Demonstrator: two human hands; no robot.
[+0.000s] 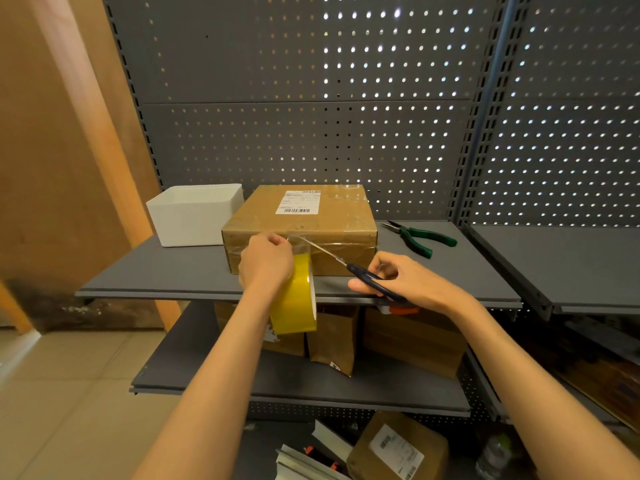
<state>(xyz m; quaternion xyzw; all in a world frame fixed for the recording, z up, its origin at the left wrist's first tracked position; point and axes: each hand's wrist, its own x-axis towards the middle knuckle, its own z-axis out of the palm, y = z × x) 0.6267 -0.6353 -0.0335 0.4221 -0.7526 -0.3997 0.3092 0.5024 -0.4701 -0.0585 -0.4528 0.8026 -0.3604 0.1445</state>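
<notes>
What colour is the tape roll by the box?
The tape roll is yellow, clearest in the head view.

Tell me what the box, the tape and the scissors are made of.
The box looks like brown cardboard, dull and creased. The tape seems shiny see-through plastic, yellowish on the roll. The scissors have bright metal blades; their dark handles are probably plastic.

cardboard box (301, 230): matt brown | tape roll (294, 299): glossy yellow | shelf (166, 268): matt grey metal
</notes>
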